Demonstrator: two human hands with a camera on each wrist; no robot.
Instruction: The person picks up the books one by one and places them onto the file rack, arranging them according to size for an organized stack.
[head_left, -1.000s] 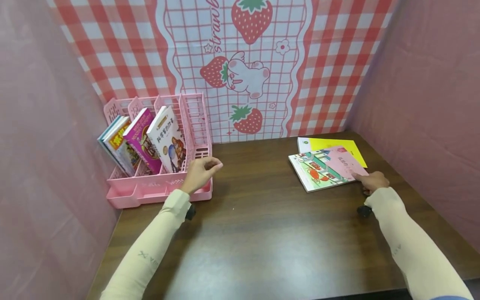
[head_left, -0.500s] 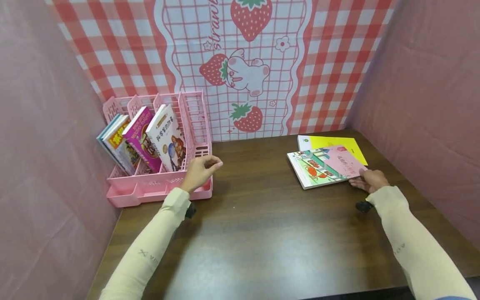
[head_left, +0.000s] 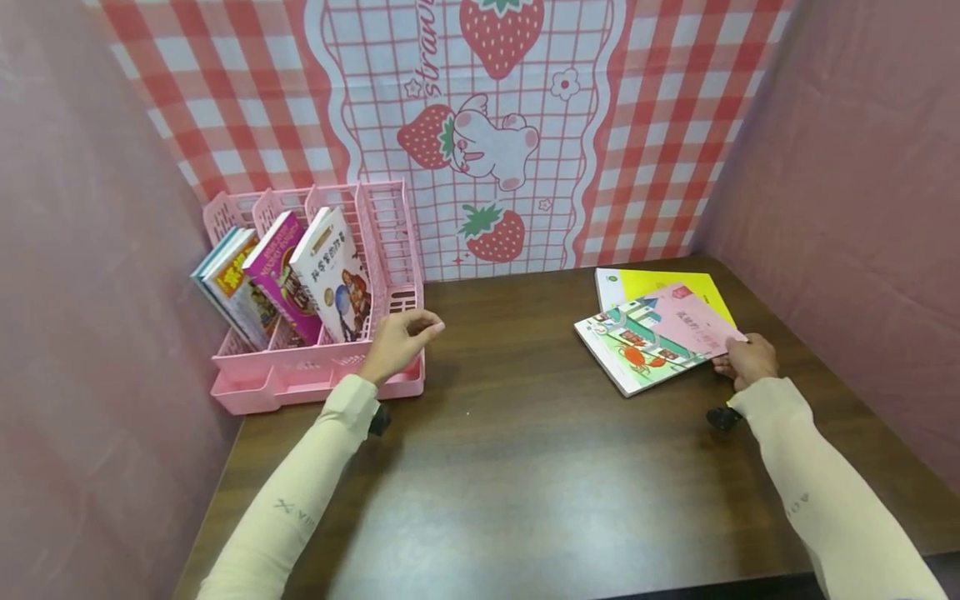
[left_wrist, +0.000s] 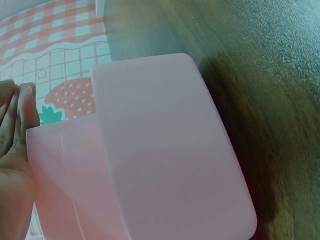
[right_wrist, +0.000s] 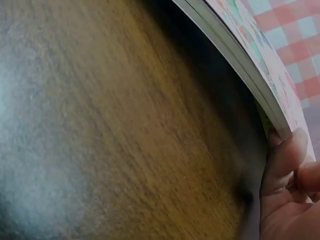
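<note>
My right hand [head_left: 752, 362] pinches the near right corner of a picture book [head_left: 678, 325] with a pink cover and red crabs. In the right wrist view, the thumb lies on the cover and the page edge of the book [right_wrist: 245, 65] stands off the wooden table. Partly beneath it is a yellow book [head_left: 693, 289] with a white band. At the left, my left hand [head_left: 397, 343] is held over the right front corner of a pink desk rack [head_left: 300, 367]. Its fingers are loosely bent and hold nothing; whether they touch the rack, I cannot tell.
Several books lean in the rack: a white one [head_left: 337, 275], a purple one [head_left: 279, 271] and thinner ones [head_left: 240, 283] at the left. A strawberry-print cloth [head_left: 495, 167] hangs behind the brown table [head_left: 510, 450]. Pink curtains [head_left: 847, 183] close both sides.
My right hand has gone from touching the pink book's cover to gripping its corner. The book has tilted and turned slightly. My left hand stays in place.
</note>
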